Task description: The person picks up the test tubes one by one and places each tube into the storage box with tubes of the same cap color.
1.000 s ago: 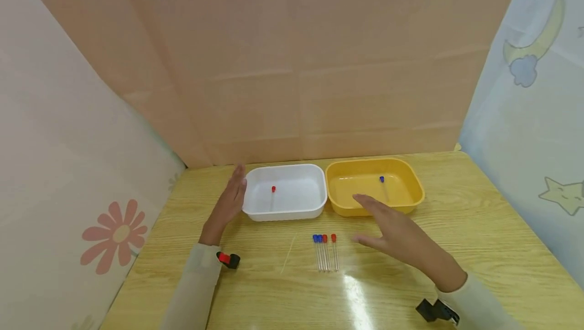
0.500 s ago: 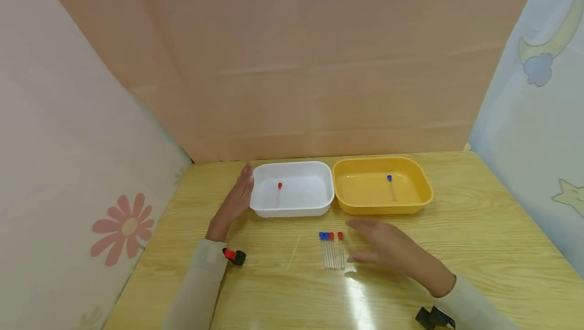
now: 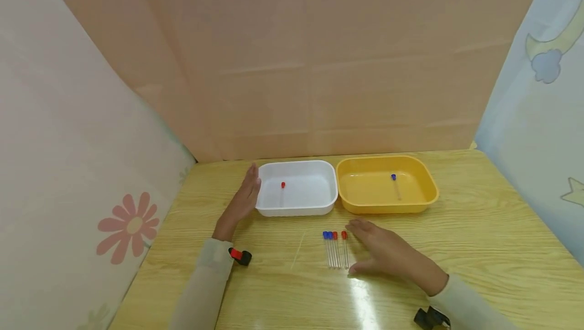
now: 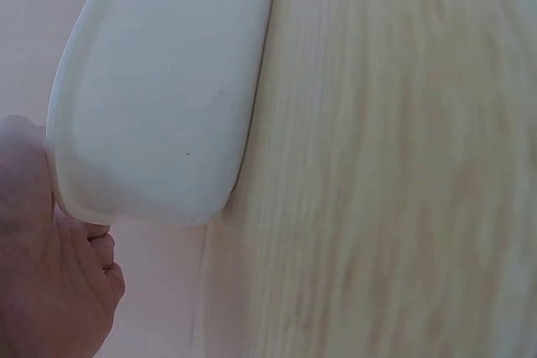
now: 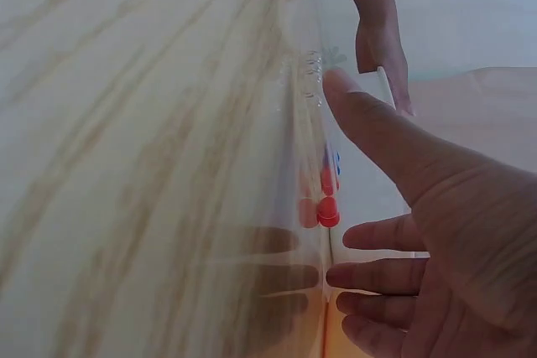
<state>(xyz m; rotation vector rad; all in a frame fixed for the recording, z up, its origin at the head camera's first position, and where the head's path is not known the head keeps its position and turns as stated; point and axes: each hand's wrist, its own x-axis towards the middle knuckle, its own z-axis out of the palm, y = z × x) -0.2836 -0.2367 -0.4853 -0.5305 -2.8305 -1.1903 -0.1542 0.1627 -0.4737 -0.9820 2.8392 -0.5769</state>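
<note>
My left hand [image 3: 242, 200] touches the left end of the white tray [image 3: 296, 212], fingers straight along its side; the left wrist view shows the palm at the tray's rim. Between my hands lies a row of thin clear tubes, two with blue caps [image 3: 327, 235] and two with red caps [image 3: 344, 235]. My right hand [image 3: 388, 249] is just right of the row, thumb and fingers spread and holding nothing. In the right wrist view, the nearest red cap [image 5: 328, 212] sits between thumb and fingers, apart from them.
One red-capped tube [image 3: 283, 186] lies in the white tray. A yellow tray [image 3: 388, 209] stands against it on the right, with one blue-capped tube [image 3: 394, 178] inside. Behind the table [image 3: 283, 294] hangs an orange-brown sheet [image 3: 301, 66], with patterned sheets at both sides.
My right hand has come down and back from above the yellow tray's front to beside the tubes. The left hand stays at the white tray. The whole view has shifted slightly.
</note>
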